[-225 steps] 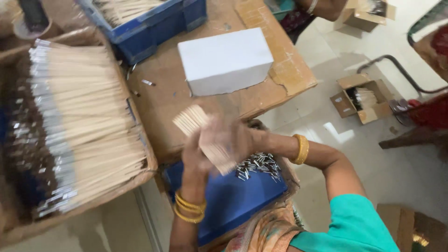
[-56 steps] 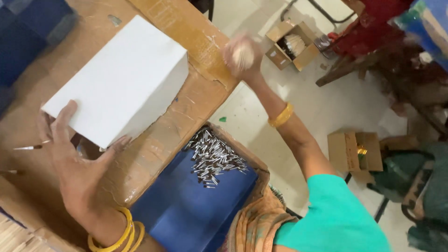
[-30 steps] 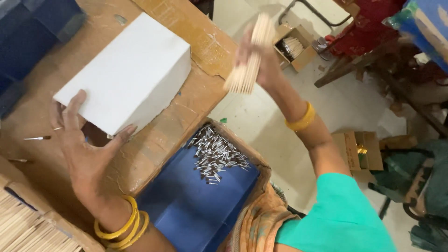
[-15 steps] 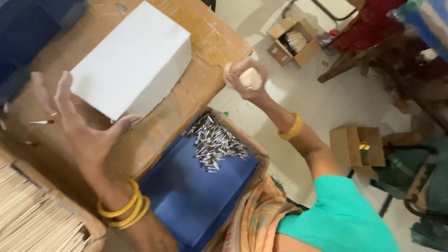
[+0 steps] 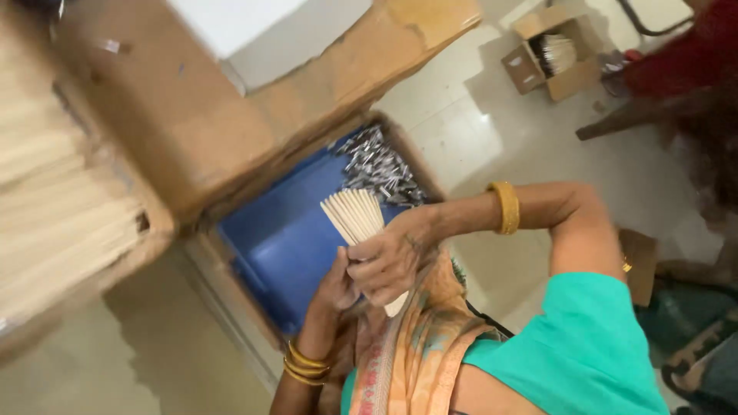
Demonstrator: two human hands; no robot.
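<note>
Both hands, right hand (image 5: pixel 388 261), left hand (image 5: pixel 336 288), gripping stick bundle (image 5: pixel 356 217), ends pointing up-left

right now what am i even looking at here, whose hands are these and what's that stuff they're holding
This is one picture from a camera worn on a person's head, looking down at their own two bare hands, so it is tilted and a little blurred. Both hands, the left hand and the right hand, are closed around a bundle of thin pale sticks that fans out at the top. Below them sits a blue tray with a heap of small silvery metal pieces in its far corner. Beside it is a brown cardboard-covered table carrying a white box. At the left edge lie more pale sticks in a big stack.
</note>
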